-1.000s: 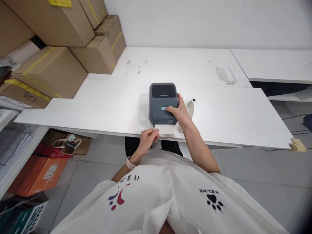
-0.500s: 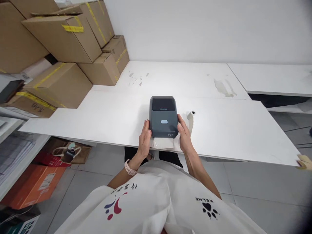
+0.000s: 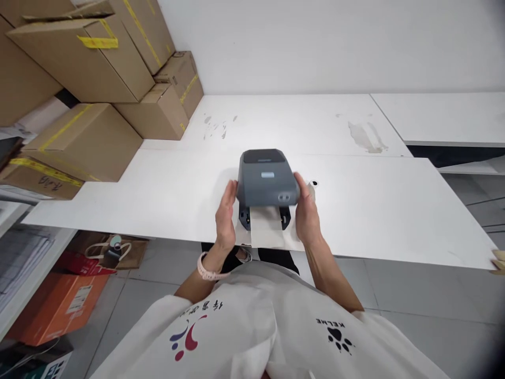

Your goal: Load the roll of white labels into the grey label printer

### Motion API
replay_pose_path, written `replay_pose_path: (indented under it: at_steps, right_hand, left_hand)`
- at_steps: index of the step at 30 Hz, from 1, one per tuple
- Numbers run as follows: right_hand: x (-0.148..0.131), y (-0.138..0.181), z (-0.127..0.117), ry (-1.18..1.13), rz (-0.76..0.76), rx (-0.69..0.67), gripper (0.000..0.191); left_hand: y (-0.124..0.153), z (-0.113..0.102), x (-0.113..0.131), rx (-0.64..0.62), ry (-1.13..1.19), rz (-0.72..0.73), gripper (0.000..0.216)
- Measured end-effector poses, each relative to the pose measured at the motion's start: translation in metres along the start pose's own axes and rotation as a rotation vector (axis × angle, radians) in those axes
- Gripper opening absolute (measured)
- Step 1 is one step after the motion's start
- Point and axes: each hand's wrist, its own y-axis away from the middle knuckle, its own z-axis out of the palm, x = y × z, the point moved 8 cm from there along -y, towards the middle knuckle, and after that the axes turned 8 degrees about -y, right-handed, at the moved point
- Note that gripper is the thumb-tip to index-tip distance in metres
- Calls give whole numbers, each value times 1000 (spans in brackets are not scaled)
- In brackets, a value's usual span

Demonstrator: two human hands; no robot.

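Note:
A dark grey label printer (image 3: 284, 217) sits near the front edge of the white table, its lid (image 3: 266, 185) tilted up at the front. Beneath the raised lid part of the dark base shows, and a strip of white label paper (image 3: 266, 229) runs out over the table edge. My left hand (image 3: 225, 218) presses against the lid's left side, fingers pointing away from me. On the right side my right hand (image 3: 307, 216) grips the lid, thumb along its edge. Just beyond it lies a small roll of white paper (image 3: 313, 185), partly hidden by the hand.
Brown cardboard boxes (image 3: 90, 134) with yellow tape are stacked at the table's left end. An orange box (image 3: 67, 302) stands low on the left. The white table (image 3: 366, 205) stretches right, with a stained patch (image 3: 365, 138) toward the back.
The printer's lid has come up at the front, uncovering part of the base and more of the label paper. Both hands have risen with the lid and moved slightly apart.

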Motion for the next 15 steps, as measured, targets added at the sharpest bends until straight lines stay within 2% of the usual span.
replay_pose_path:
  at_steps: [3,6,11,13,15]
  right_hand:
    - [-21,-45,8,189,-134,-32,74]
    - [-31,-101,18,271,-245,-30,82]
    - [-26,-187,25,312,-333,-58,91]
    - [-24,-205,25,388,-346,-78,94]
    - [-31,-205,25,497,-395,-57,93]
  left_hand:
    - [-41,2,7,-10,3,43,59]
    - [-66,3,-15,3,-158,-62,59]
    - [-63,6,-68,-139,-575,-353,64]
    - [-60,7,-75,-193,-640,-411,63]
    - [-60,8,-73,-224,-687,-433,62]
